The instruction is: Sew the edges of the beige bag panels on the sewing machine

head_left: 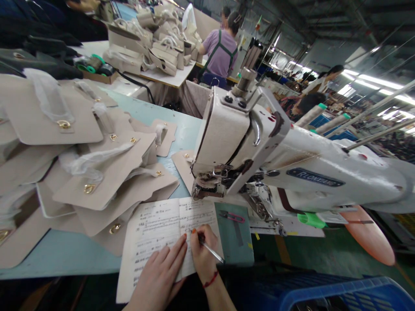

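Observation:
A notebook (152, 224) with handwritten lines lies spread at the table's front edge. My left hand (162, 272) rests flat on its pages, fingers stretched out and holding nothing. Between the fingers of my right hand (204, 250) is a pen (212, 251), its tip hidden by the hand over the right page. A red band circles the right wrist. Just right of the notebook lies a pair of thread snips (231, 216) with pink handles.
A white sewing machine (311, 172) stands behind and to the right. Beige bag pieces (106, 172) with wrapped handles are piled on the left of the blue table (65, 255). A blue crate (350, 293) sits low at right. A person (220, 52) works beyond, near more bags (168, 52).

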Demonstrator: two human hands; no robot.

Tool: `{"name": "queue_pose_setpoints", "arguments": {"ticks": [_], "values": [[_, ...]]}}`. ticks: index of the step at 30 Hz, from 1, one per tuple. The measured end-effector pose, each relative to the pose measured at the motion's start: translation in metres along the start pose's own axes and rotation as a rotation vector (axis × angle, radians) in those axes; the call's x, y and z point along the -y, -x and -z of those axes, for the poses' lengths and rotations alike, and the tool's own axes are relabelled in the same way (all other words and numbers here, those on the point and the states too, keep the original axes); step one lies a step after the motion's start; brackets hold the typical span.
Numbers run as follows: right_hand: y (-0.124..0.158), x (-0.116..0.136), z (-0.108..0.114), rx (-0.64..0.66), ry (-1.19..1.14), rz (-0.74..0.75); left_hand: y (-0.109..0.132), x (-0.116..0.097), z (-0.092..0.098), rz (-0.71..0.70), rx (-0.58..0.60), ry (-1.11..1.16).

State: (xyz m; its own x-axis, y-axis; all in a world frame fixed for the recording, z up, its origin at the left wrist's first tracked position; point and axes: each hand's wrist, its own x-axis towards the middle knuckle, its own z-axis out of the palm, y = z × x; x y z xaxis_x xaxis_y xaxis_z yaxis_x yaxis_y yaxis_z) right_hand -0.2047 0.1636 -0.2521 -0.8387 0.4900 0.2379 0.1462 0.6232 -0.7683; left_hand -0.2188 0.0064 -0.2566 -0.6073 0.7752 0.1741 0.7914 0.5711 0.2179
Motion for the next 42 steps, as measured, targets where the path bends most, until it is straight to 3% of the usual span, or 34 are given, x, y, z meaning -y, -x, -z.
{"name": "queue_pose_setpoints", "arguments": {"ticks": [15, 24, 28, 32, 35, 42], "values": [[0.002, 0.010, 0.017, -0.130, -0.257, -0.040, 0.006, -0.005, 0.005, -0.012, -0.032, -0.002], [0.061, 0.010, 0.046, -0.140, -0.463, -0.175, 0.012, -0.005, 0.009, -0.025, 0.017, 0.070], [0.080, 0.014, 0.058, -0.101, -0.488, -0.231, 0.025, -0.003, 0.012, -0.019, -0.008, 0.213], [0.090, 0.030, 0.067, 0.041, -0.650, -0.261, 0.039, -0.014, 0.023, 0.190, -0.078, 0.495], [0.092, 0.045, 0.072, 0.063, -0.697, -0.252, 0.044, -0.026, 0.033, 0.299, -0.129, 0.694], [0.094, 0.063, 0.077, 0.129, -0.610, -0.169, 0.047, -0.039, 0.047, 0.294, -0.179, 0.828]]}}
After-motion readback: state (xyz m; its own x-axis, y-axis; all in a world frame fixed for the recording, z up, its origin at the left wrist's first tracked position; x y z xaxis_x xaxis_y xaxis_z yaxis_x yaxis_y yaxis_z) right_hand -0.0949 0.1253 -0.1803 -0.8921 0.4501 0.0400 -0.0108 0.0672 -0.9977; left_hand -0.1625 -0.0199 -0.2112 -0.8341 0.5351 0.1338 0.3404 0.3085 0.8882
